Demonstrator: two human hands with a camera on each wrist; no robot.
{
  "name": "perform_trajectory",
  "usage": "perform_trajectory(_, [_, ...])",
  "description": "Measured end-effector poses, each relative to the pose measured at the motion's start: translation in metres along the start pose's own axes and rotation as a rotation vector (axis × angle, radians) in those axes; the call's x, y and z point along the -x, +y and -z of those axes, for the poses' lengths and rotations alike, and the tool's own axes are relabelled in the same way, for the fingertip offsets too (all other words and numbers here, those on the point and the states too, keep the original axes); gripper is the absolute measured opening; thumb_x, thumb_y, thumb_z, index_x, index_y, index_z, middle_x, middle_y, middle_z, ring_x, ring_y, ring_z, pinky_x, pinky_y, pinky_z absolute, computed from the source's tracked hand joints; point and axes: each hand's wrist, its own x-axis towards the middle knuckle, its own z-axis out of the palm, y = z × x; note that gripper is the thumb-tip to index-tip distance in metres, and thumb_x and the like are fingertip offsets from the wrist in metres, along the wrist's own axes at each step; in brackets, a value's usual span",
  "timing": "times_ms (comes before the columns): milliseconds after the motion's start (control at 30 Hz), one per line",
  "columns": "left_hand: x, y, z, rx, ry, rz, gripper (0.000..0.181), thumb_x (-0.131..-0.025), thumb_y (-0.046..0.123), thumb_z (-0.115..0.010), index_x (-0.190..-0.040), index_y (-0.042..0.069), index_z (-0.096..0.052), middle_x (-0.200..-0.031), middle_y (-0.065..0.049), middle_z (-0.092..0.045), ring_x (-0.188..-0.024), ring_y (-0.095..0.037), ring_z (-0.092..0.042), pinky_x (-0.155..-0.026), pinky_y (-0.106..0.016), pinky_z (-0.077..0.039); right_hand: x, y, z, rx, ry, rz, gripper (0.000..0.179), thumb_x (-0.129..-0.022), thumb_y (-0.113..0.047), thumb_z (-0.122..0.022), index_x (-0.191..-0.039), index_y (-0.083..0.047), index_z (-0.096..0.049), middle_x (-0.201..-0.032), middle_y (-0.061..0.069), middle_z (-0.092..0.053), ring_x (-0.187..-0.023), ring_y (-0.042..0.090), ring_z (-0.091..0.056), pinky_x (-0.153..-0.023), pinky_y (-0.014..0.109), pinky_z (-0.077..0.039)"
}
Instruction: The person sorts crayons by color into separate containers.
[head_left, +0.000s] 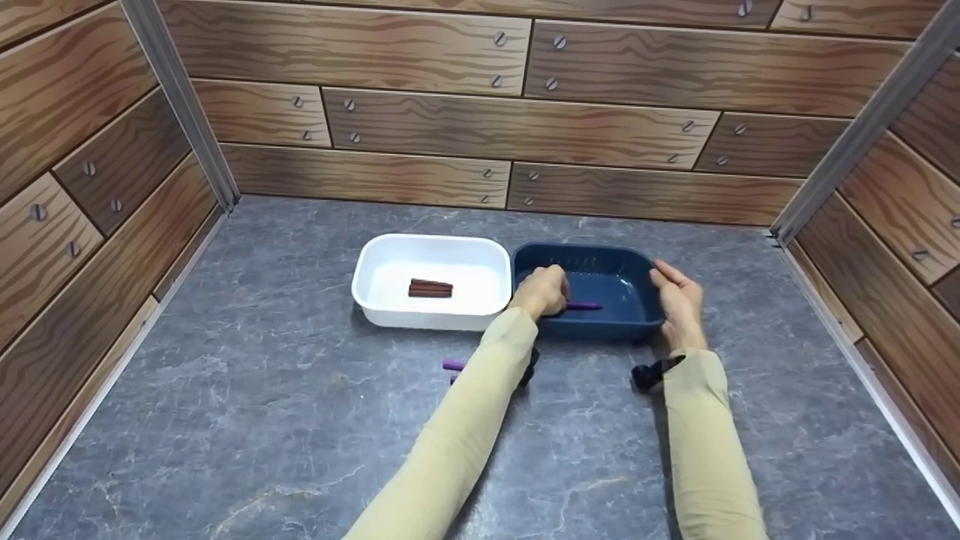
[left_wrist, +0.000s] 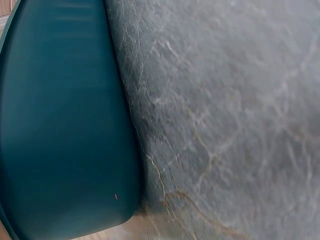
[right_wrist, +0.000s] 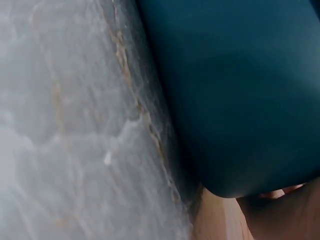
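Observation:
My left hand (head_left: 541,291) reaches into the dark blue tray (head_left: 592,330) near its left end, fingers curled down. From under these fingers a slim purple stick (head_left: 585,305) points right, low over the tray's floor; its other end is hidden by the hand. At the tray's right end my right hand (head_left: 681,296) grips the rim and outer wall. Both wrist views show the tray's outer side, and in the right one part of the right hand (right_wrist: 287,212) shows at the tray's corner.
Left of the blue tray stands a white tray (head_left: 431,318) holding a few dark reddish-brown sticks (head_left: 430,288). Purple sticks (head_left: 453,365) lie on the grey marbled table (head_left: 285,405), partly hidden by the left forearm. Wood-patterned walls (head_left: 420,120) enclose the back and sides.

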Motion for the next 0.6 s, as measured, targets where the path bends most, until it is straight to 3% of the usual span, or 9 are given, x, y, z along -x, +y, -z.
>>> perform_trajectory(200, [0.0001,0.0018,-0.0003,0.004,0.0,-0.001,0.019,-0.085,0.007,-0.071,-0.099,0.019,-0.078,-0.109,0.002,-0.073,-0.102,-0.018,-0.067,-0.091,-0.034,-0.056,-0.0003,-0.0012,0.0015,-0.018,-0.004,-0.007,0.046,-0.098,-0.017,-0.059,-0.143,-0.012,-0.051,-0.156,0.001,-0.039,-0.146,0.012,-0.029,-0.12,0.026,-0.026])
perform_trajectory(600, [-0.0028,0.0027,-0.001,-0.011,0.02,0.007,0.018,-0.087,0.005,-0.066,-0.096,0.016,-0.077,-0.105,0.0,-0.074,-0.097,-0.018,-0.068,-0.088,-0.031,-0.057,0.002,0.0008,0.0022,0.032,-0.015,0.008,0.044,-0.099,-0.021,-0.057,-0.143,-0.016,-0.052,-0.157,0.001,-0.038,-0.147,0.015,-0.027,-0.122,0.03,-0.023])
